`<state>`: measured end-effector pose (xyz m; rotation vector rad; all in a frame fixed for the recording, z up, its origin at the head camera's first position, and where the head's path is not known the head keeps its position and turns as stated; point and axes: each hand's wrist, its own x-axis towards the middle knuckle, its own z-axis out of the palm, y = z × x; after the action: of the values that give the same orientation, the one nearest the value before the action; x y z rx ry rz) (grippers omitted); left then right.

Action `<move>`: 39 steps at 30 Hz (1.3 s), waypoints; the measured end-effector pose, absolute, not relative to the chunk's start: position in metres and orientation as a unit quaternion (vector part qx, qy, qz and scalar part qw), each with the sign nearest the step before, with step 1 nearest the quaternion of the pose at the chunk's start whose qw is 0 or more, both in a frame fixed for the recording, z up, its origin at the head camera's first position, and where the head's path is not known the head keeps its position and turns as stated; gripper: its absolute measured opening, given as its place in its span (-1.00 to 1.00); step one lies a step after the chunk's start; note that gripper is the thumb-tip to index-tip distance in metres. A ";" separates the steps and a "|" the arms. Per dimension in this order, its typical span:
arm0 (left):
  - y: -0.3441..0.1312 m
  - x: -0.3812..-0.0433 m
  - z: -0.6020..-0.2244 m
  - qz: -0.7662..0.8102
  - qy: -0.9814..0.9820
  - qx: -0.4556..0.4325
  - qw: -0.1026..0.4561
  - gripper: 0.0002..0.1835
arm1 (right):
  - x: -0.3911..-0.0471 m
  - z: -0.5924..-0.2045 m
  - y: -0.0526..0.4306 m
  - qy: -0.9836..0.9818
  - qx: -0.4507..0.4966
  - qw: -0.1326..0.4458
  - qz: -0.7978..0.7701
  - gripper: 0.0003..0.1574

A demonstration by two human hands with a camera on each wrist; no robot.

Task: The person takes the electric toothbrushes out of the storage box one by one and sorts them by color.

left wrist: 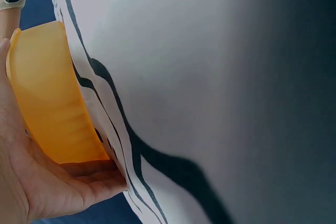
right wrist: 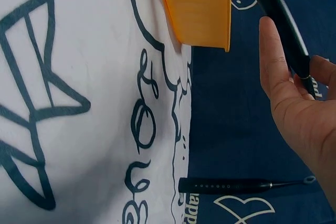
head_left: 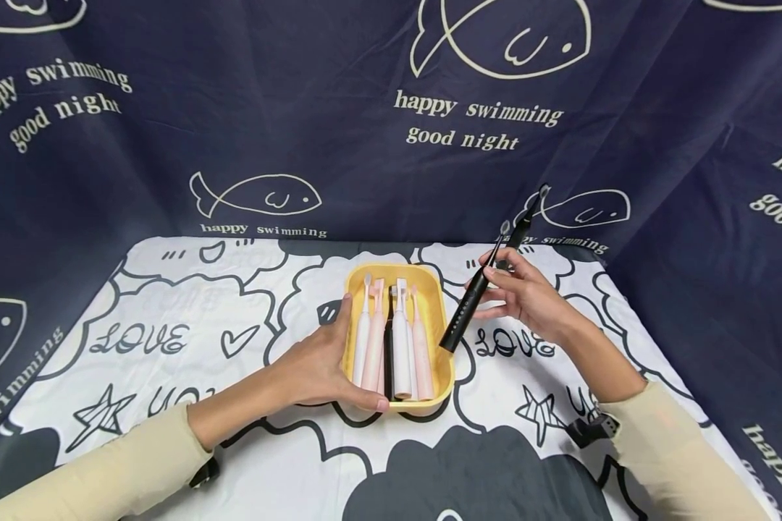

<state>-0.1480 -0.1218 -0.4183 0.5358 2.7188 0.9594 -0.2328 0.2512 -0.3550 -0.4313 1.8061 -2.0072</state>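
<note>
A yellow plastic basket (head_left: 448, 362) sits on the cloth, holding several electric toothbrushes in white, pink and black, heads toward the far side. My left hand (head_left: 322, 365) grips its left side, thumb along the near rim. In the left wrist view the palm (left wrist: 42, 182) lies around the basket's outer wall (left wrist: 47, 93). Between thumb and fingers, my right hand (head_left: 528, 293) pinches a black electric toothbrush (head_left: 465, 307), tilted, its lower end by the basket's right rim. Behind that hand stands another black toothbrush (head_left: 524, 221), upright in the right wrist view (right wrist: 226, 185).
A white cloth (head_left: 189, 405) with black doodles and lettering covers the table. Dark blue curtains (head_left: 365, 145) with fish drawings hang behind it and at both sides.
</note>
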 end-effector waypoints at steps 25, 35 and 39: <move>-0.122 -0.148 -0.418 0.321 0.926 0.172 0.103 1.01 | -0.239 -0.344 0.289 0.673 -0.147 0.143 -0.711 -0.77; -0.123 -0.148 -0.420 0.329 0.921 0.189 0.087 1.01 | -0.239 -0.350 0.302 0.650 -0.151 0.142 -0.731 -0.81; -0.123 -0.148 -0.420 0.328 0.922 0.188 0.086 1.01 | -0.241 -0.350 0.306 0.642 -0.155 0.133 -0.739 -0.78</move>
<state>-0.1481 -0.1229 -0.4198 0.5608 2.7467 0.9778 -0.2407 0.3063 -0.3497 -0.4485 1.8614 -2.1450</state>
